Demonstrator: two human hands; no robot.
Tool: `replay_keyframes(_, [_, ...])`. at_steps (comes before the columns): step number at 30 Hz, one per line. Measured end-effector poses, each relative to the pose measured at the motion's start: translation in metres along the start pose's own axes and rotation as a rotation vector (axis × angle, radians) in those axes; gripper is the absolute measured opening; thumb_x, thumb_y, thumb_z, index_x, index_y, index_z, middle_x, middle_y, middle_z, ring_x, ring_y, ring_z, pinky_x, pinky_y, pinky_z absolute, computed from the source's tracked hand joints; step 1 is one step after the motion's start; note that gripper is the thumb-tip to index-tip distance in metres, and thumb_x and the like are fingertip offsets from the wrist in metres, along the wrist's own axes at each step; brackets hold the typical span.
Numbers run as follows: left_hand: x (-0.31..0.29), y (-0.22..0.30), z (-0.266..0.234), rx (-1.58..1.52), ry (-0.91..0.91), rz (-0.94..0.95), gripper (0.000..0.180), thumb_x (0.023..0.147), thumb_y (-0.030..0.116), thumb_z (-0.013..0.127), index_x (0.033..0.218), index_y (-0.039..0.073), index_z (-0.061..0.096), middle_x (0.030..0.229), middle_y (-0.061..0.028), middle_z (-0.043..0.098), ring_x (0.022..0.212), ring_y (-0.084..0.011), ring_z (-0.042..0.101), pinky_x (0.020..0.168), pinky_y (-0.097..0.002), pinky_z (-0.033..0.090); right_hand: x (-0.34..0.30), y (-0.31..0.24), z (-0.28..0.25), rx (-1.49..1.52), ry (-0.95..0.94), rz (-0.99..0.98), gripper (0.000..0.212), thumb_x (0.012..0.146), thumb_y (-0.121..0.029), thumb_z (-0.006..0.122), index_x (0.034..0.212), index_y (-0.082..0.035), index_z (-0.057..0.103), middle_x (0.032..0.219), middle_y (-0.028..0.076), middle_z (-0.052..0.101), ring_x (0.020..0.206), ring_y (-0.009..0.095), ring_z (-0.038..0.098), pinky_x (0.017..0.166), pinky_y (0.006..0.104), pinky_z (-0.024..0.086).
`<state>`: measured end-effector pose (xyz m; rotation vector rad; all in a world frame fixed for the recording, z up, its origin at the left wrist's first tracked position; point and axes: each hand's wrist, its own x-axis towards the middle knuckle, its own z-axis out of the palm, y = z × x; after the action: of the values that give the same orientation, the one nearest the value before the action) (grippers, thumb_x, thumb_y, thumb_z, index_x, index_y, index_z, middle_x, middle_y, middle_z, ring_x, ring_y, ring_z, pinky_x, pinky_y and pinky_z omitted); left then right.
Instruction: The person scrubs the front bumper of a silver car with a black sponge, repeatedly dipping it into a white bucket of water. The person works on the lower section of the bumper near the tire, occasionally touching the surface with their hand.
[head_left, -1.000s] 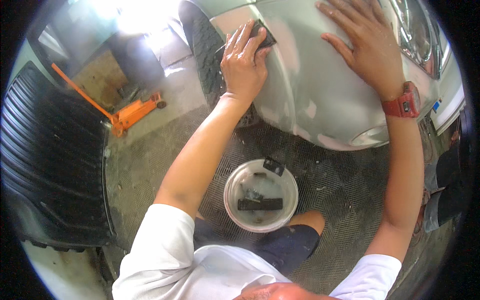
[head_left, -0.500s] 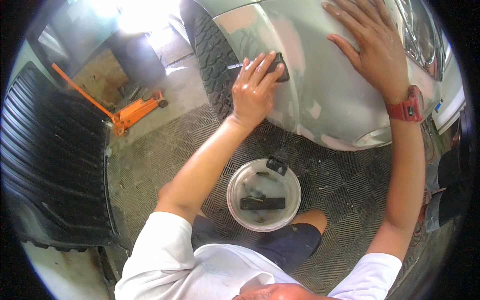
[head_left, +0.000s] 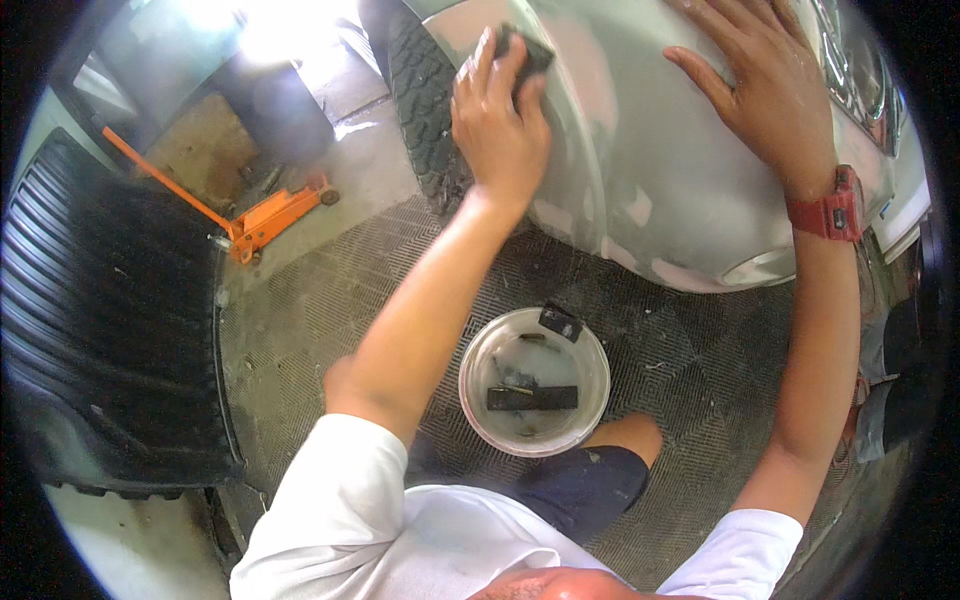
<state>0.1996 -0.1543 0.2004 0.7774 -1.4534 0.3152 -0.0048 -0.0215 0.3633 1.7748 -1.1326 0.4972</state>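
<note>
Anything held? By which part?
Left hand holds a dark sanding block by its near-left part; its underside is hidden. Right hand holds nothing.

Two bare hands point(head_left: 502, 135), one dark hand-held block point(head_left: 538, 58), one round whitish bucket point(head_left: 470, 385), one orange metal floor jack point(head_left: 272, 217), one red wristwatch point(head_left: 838, 206)

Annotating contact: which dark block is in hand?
The upper block, in the left hand against the car body; the long block lies inside the bucket, the small block at its rim.
</note>
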Motion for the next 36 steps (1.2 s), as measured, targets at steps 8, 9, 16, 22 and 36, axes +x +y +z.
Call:
replay_keyframes(8, [0.033, -0.004, 0.001, 0.003, 0.042, -0.220, 0.037, 0.098, 0.021, 0.079, 0.133, 0.011, 0.080, 0.151, -0.0139, 0.069, 0.136, -0.0389, 0.063, 0.118, -0.0521, 0.049, -0.001, 0.004, 0.014, 0.013, 0.051, -0.028, 0.050, 0.094, -0.036, 0.084, 0.134, -0.008, 0.079, 0.158, 0.008, 0.068, 0.163, 0.028, 0.045, 0.141, 0.0534, 0.024])
replay_keyframes(9, [0.020, -0.010, 0.010, 0.036, 0.101, -0.149, 0.035, 0.097, 0.025, 0.082, 0.130, 0.011, 0.082, 0.150, -0.0142, 0.069, 0.132, -0.0394, 0.064, 0.116, -0.0520, 0.050, -0.003, 0.010, 0.025, 0.001, 0.077, -0.066, 0.050, 0.093, -0.036, 0.085, 0.134, -0.008, 0.079, 0.158, 0.008, 0.068, 0.162, 0.028, 0.045, 0.141, 0.0533, 0.024])
replay_keyframes(16, [0.003, -0.019, 0.002, 0.002, 0.025, -0.055, 0.041, 0.095, 0.032, 0.084, 0.129, 0.008, 0.081, 0.144, -0.0186, 0.070, 0.132, -0.0417, 0.063, 0.111, -0.0538, 0.050, 0.003, 0.001, 0.000, -0.033, 0.004, -0.014, 0.048, 0.094, -0.036, 0.084, 0.133, -0.008, 0.079, 0.158, 0.007, 0.068, 0.163, 0.028, 0.044, 0.141, 0.0532, 0.023])
replay_keyframes(22, [-0.027, 0.011, 0.003, 0.001, 0.014, -0.095, 0.045, 0.090, 0.035, 0.089, 0.126, 0.008, 0.082, 0.130, -0.0190, 0.070, 0.122, -0.0417, 0.063, 0.111, -0.0546, 0.051, 0.001, 0.007, 0.001, -0.052, 0.027, -0.020, 0.048, 0.096, -0.037, 0.082, 0.134, -0.008, 0.079, 0.157, 0.007, 0.068, 0.163, 0.028, 0.045, 0.142, 0.0534, 0.023])
replay_keyframes(36, [0.018, 0.013, 0.010, -0.006, 0.081, -0.226, 0.050, 0.091, 0.038, 0.090, 0.123, 0.001, 0.081, 0.120, -0.0226, 0.071, 0.122, -0.0413, 0.065, 0.114, -0.0511, 0.049, -0.003, 0.004, 0.001, 0.009, 0.039, 0.003, 0.049, 0.096, -0.037, 0.082, 0.135, -0.007, 0.079, 0.158, 0.008, 0.068, 0.163, 0.028, 0.045, 0.142, 0.0529, 0.023])
